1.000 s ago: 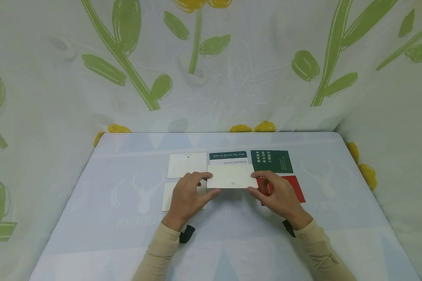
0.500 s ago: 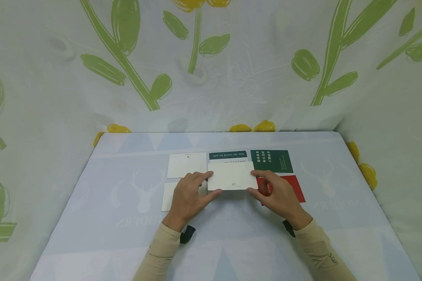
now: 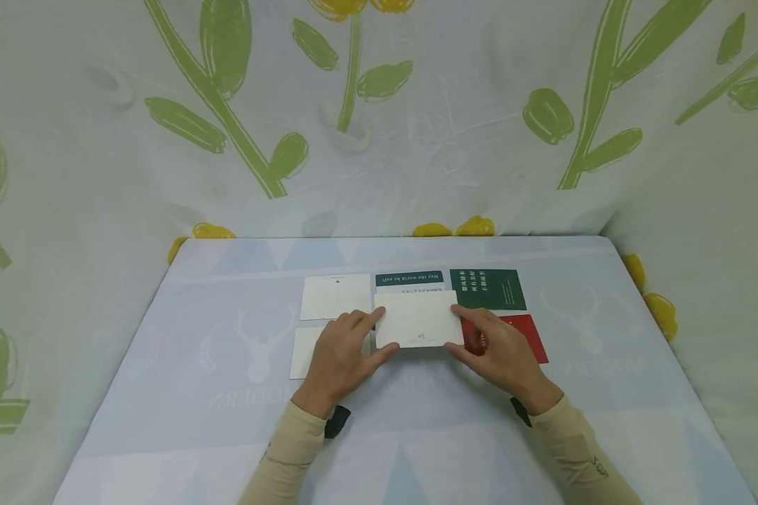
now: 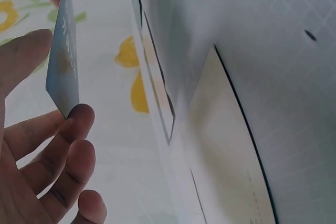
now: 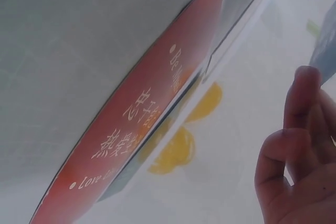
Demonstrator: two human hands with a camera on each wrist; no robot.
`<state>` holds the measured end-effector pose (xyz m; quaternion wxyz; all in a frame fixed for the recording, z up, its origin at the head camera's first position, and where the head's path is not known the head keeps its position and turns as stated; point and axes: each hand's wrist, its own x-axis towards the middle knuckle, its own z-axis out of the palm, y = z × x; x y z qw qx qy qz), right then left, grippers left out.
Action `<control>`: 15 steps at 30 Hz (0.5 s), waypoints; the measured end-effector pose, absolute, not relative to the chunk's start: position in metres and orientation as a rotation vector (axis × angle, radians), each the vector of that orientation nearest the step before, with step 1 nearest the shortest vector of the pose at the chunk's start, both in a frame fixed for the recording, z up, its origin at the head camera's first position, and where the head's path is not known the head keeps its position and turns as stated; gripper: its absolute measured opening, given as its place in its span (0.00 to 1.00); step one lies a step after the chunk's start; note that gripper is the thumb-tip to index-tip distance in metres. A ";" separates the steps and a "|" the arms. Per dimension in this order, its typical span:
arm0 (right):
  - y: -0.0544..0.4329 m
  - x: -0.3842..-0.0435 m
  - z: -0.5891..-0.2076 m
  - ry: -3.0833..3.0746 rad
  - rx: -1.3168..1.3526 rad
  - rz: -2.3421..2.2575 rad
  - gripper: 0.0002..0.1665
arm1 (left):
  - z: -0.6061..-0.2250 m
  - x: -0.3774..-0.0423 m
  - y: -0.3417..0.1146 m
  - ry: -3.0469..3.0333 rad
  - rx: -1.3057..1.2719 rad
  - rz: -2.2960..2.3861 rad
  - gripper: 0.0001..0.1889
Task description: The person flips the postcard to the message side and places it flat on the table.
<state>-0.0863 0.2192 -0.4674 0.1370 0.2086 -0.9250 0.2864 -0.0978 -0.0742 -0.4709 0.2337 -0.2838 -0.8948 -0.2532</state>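
Both hands hold one postcard (image 3: 420, 317) above the table, its cream face with a small printed mark turned up. My left hand (image 3: 335, 361) pinches its left end between thumb and fingers. At the right end my right hand (image 3: 504, 356) grips it the same way. The left wrist view shows the card's blue underside (image 4: 64, 59) with white lettering. Below my left hand lies a cream card (image 3: 302, 354), partly covered by it. A red card (image 3: 530, 337) with pale writing lies under my right hand.
Along the back of the table (image 3: 183, 393) lie another cream card (image 3: 335, 296), a green-and-white card (image 3: 410, 279) partly behind the held one, and a dark green card (image 3: 489, 289). A flower-print cloth (image 3: 448, 140) hangs behind the table.
The held postcard has tilted, its near edge coming slightly toward me, so more of its cream face shows. Both hands keep their hold with only slight movement.
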 end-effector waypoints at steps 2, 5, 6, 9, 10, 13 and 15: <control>0.219 -0.085 -0.468 -2.691 0.594 0.806 0.43 | -0.471 -0.097 -0.074 -2.459 -0.787 -0.686 0.34; 0.218 -0.084 -0.469 -2.722 0.576 0.774 0.43 | -0.473 -0.097 -0.074 -2.462 -0.788 -0.673 0.34; 0.218 -0.084 -0.469 -2.733 0.572 0.765 0.43 | -0.474 -0.096 -0.074 -2.468 -0.787 -0.669 0.34; 0.218 -0.083 -0.470 -2.767 0.568 0.741 0.43 | -0.475 -0.095 -0.074 -2.504 -0.784 -0.652 0.34; 0.218 -0.082 -0.470 -2.778 0.571 0.733 0.43 | -0.476 -0.095 -0.073 -2.519 -0.783 -0.647 0.33; 0.218 -0.081 -0.471 -2.806 0.585 0.716 0.43 | -0.477 -0.092 -0.073 -2.560 -0.790 -0.627 0.33; 0.218 -0.079 -0.471 -2.826 0.589 0.699 0.43 | -0.479 -0.091 -0.073 -2.580 -0.796 -0.614 0.32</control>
